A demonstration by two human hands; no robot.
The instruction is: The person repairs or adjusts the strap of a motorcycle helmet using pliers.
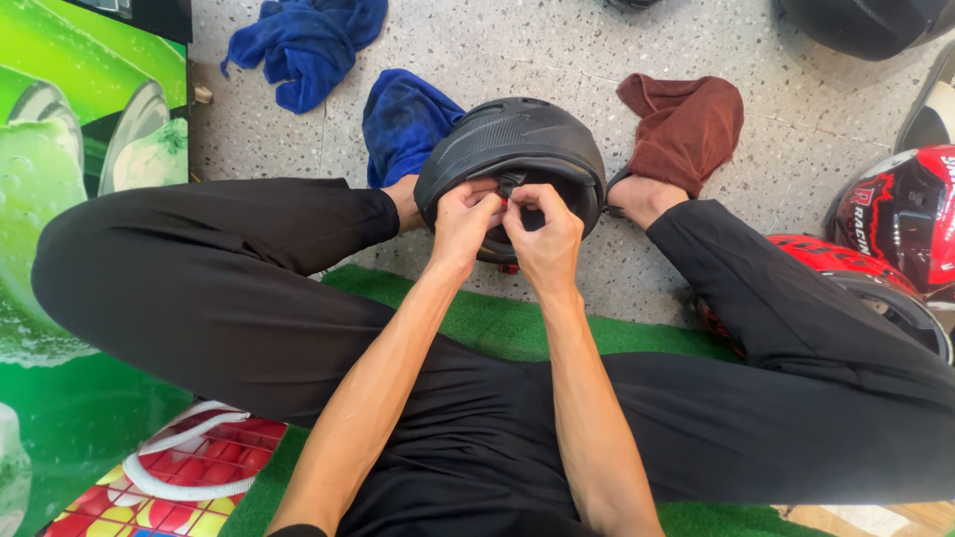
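A matte black helmet (512,144) rests upside-down on the speckled floor between my feet. Both my hands meet at its near rim. My left hand (464,221) pinches a small strap or buckle piece at the rim, and my right hand (545,231) grips the same spot from the other side. A bit of red shows between my fingers; what exactly it is cannot be made out. My legs in black trousers spread out to either side.
A blue cloth (403,121) covers my left foot, a brown-red cloth (686,124) my right. Another blue cloth (303,45) lies further off. Red helmets (895,224) sit at right, a black one (860,22) top right. Green mat (497,323) under me, green panel (60,199) left.
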